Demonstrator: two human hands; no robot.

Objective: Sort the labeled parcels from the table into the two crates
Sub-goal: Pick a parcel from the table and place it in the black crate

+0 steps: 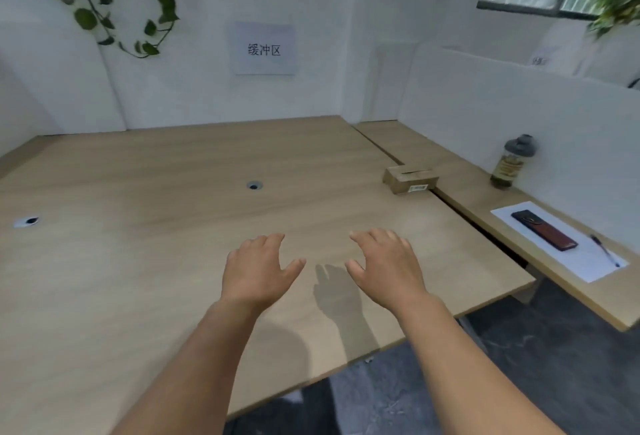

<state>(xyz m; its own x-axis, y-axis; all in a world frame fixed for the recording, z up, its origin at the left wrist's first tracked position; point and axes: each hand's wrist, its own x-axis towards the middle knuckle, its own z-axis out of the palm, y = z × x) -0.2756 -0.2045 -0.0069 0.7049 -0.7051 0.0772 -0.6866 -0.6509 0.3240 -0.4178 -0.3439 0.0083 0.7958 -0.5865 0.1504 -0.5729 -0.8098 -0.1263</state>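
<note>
One brown cardboard parcel (pixel 410 179) with a small white label on its front lies at the right edge of the wooden table (pixel 156 192), far from both hands. My left hand (pixel 258 266) and my right hand (pixel 384 266) hover side by side above the table's near middle, palms down, fingers relaxed, holding nothing. No crate is in view.
A second desk (pixel 460 188) adjoins on the right, carrying a bottle (pixel 512 163), a sheet of paper (pixel 561 244) with a dark case (pixel 543 230) and a pen (pixel 604 250). White partitions stand behind, one bearing a paper sign (pixel 265 49). Two cable holes (pixel 254 186) mark the tabletop.
</note>
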